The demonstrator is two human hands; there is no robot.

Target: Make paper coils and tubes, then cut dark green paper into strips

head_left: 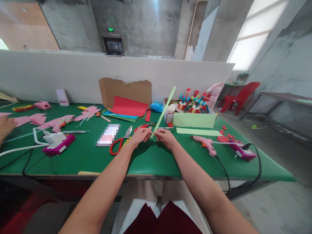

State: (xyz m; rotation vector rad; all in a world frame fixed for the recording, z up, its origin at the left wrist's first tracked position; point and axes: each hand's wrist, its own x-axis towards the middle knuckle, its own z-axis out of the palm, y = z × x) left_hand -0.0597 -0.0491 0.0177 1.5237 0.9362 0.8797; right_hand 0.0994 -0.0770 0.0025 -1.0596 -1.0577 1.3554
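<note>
Over the green table (151, 159), my left hand (140, 136) and my right hand (165, 136) meet at the lower end of a long pale green paper strip (163, 111). Both pinch it with closed fingers. The strip slants up and to the right, its top end near the white box. Red-handled scissors (120, 142) lie just left of my left hand. A pink glue gun (206, 144) rests on the table to the right of my right hand.
A white box (192, 118) holds colourful paper figures, with pale green sheets (198, 131) in front. A magenta power strip (58, 144) and another (242, 151) lie with black cables. Pink paper scraps, red paper (129, 106) and cardboard sit further back. Another person's hand (6, 125) is at far left.
</note>
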